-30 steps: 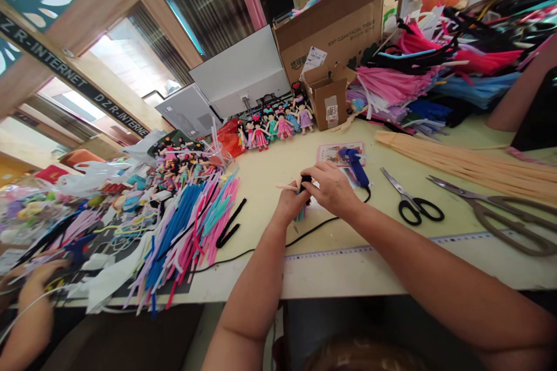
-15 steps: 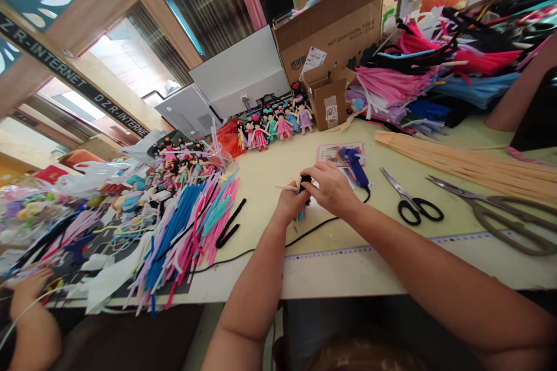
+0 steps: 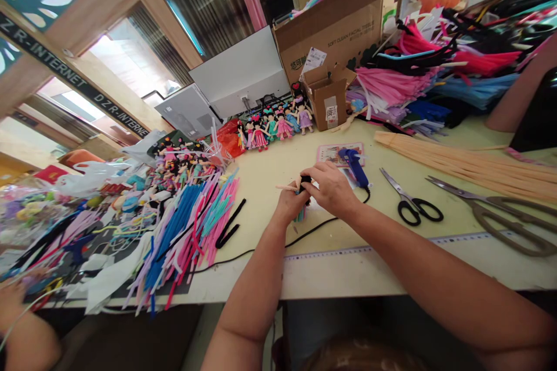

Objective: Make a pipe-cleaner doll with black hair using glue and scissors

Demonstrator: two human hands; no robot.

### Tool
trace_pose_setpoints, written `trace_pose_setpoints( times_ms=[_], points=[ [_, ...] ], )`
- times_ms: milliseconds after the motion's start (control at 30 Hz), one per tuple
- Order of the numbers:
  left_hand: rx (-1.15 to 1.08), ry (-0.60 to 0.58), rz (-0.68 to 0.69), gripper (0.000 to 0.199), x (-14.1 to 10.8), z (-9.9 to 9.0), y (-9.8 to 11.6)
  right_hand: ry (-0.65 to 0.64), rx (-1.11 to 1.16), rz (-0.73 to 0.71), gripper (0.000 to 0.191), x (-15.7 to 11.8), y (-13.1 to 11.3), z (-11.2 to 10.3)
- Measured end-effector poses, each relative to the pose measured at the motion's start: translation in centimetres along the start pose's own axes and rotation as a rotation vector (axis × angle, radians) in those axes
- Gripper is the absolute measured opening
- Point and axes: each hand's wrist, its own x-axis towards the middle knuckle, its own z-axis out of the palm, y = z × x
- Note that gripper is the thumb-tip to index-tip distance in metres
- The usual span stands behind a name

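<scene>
Hands: left hand and right hand together, both pinching one small piece between the fingertips.
Where: piece is between the two hands, near the middle of the table, nearer the person than the glue gun.
Left grip: seems the anchor, low on the piece; best kept firm but light, so the fuzz is not crushed.
Right grip: fingers at the black part; small, even pressure would likely serve better than a hard tug, which could twist the whole piece.
Tan strips: one juts out leftward; worth keeping fingers off it, as it looks easy to bend.
Cord: crosses the table close by; wrists should stay clear of snagging it.
Scissors: right of the gun, blades slightly parted, best left lying flat.
Piece, look: fuzzy black on top, pale tan beside it, some teal showing below the fingers. Most of it hidden; finish at the join cannot be told.
Black stem: bent into a V, lying left of the hands, apart from the piece.
</scene>
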Motion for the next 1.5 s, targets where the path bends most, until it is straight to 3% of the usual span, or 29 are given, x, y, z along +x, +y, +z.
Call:
trace_pose_setpoints(
  times_ms=[1500],
  points=[
    [-0.006, -0.01, -0.006, 0.009, -0.02, 0.01, 0.12, 0.007, 0.014, 0.015, 0.014, -0.03, -0.03, 0.15]
  ],
)
